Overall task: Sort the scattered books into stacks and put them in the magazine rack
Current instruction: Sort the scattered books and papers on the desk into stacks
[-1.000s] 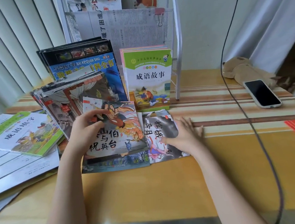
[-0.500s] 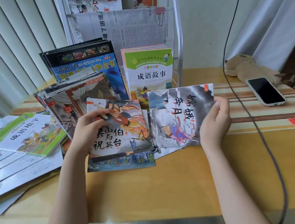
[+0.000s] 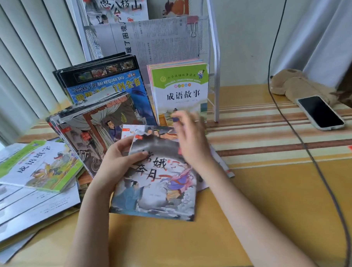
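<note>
I see the grey picture book (image 3: 155, 184) titled 嫦娥奔月 on top of a small pile at table centre. My left hand (image 3: 119, 156) pinches its top-left corner, thumb on the cover. Right hand (image 3: 191, 140) hovers blurred over its top-right edge, fingers loosely spread, gripping nothing I can make out. At 12 o'clock a green book (image 3: 180, 92) reads 成语故事, leaning at the white magazine rack (image 3: 214, 57); blue book (image 3: 106, 86) reads BAI KE QUAN SHU. At 9, another green book (image 3: 37, 165). At 2, phone (image 3: 319, 113), plush toy (image 3: 296, 83), black cable (image 3: 288, 128).
</note>
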A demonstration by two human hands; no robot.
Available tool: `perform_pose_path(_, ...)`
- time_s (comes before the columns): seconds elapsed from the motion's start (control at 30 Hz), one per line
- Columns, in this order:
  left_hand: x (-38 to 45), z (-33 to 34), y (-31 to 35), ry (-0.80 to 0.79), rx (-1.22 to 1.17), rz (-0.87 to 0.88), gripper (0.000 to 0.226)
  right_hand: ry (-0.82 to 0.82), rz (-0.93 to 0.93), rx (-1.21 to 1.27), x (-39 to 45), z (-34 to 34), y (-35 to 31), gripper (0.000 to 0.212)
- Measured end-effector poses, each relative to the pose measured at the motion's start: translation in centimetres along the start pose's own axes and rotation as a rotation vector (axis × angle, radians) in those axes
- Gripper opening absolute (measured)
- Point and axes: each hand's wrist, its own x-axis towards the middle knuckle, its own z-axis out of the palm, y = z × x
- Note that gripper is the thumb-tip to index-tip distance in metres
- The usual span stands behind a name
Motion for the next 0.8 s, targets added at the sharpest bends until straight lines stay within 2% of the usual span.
perform_pose_path(0.07, 0.1, -0.9, -0.3, 0.091, 0.044, -0.001, 0.045, 0.027, 0.279, -0.055, 0.2, -1.9, 3.4, 0.023)
perform_pose_path(0.17, 0.5, -1.6, -0.7, 0.121, 0.12, 0.027, 0.07, -0.202, 0.76, -0.088, -0.8, -5.2, 7.3, 0.028)
perform_pose_path(0.23, 0.7, -1.7, -0.7, 0.111, 0.171, 0.023, 0.076, -0.247, 0.87, 0.056, -1.2, -6.8, 7.7, 0.026)
perform_pose_path(0.37, 0.9, -1.4, -1.1, 0.076, 0.238, -0.03, 0.072, -0.304, 0.966, 0.34, -0.9, -7.7, 6.7, 0.012)
perform_pose_path(0.5, 0.9, -0.9, -1.1, 0.096, 0.246, -0.029, 0.071, -0.343, 1.002, 0.387, -1.1, -7.2, 6.0, 0.018)
perform_pose_path(0.6, 0.8, -0.9, -1.0, 0.099, 0.231, -0.016, 0.071, -0.362, 1.08, 0.718, -1.2, -7.8, 5.5, 0.025)
perform_pose_path(0.63, 0.8, -0.9, -1.0, 0.101, 0.248, -0.022, 0.07, -0.405, 1.074, 0.739, -1.3, -7.7, 5.4, 0.027)
perform_pose_path(0.7, 0.7, -0.9, -1.0, 0.107, 0.259, -0.043, 0.069, -0.504, 0.959, 0.543, -1.6, -7.3, 5.1, 0.023)
perform_pose_path(0.73, 0.7, -0.8, -1.0, 0.107, 0.249, -0.048, 0.068, -0.494, 0.878, 0.402, -1.8, -7.1, 5.0, 0.02)
perform_pose_path(0.8, 0.7, -0.8, -1.0, 0.104, 0.23, -0.056, 0.065, -0.325, 0.7, 0.123, -1.7, -6.7, 5.4, 0.018)
